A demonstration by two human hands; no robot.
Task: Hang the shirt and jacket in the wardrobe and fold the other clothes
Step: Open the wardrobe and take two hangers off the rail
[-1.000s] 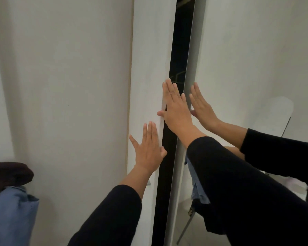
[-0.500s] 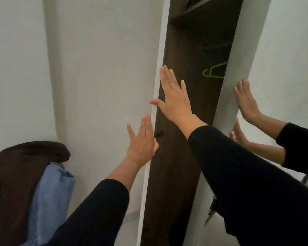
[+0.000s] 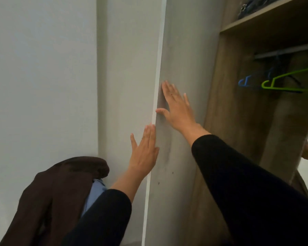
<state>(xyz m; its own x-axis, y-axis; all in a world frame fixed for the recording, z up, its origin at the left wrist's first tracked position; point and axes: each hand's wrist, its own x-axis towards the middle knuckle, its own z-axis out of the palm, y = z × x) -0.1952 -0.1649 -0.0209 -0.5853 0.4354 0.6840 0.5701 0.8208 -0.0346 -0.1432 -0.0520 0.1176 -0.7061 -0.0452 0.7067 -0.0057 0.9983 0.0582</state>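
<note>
Left hand [image 3: 144, 153]: fingers are held straight and together, thumb spread; the fingertips are laid against the white front edge of the wardrobe door [image 3: 180, 68]. Nothing is gripped. A black sleeve covers the forearm.

Right hand [image 3: 176, 105]: fingers are held straight and slightly fanned, and the palm is pressed flat on the grey inner face of the door, with the thumb reaching to the door's edge. Nothing is held. The arm is likewise clad in a black sleeve.

Wardrobe door: it is seen standing open, edge-on to the camera, between the white wall [image 3: 43, 77] at the left and the wood-grain interior at the right.

Wardrobe [image 3: 238, 112]: the interior is exposed. A shelf [image 3: 267, 16] is fitted near the top, with dark items stored on it; these cannot be identified. A rail [image 3: 284, 51] is mounted below the shelf.

Green hanger [image 3: 283, 82]: it is hung on the rail, with no garment on it.

Blue hanger [image 3: 244, 81]: it is hung just left of the green one, partly hidden in shadow.

Jacket [image 3: 52, 197]: dark brown, it is draped over the left upper arm at the lower left of the view, well apart from the rail.

Shirt [image 3: 94, 192]: light blue, it is tucked beneath the jacket, touching the left sleeve; only a small part is shown.
</note>
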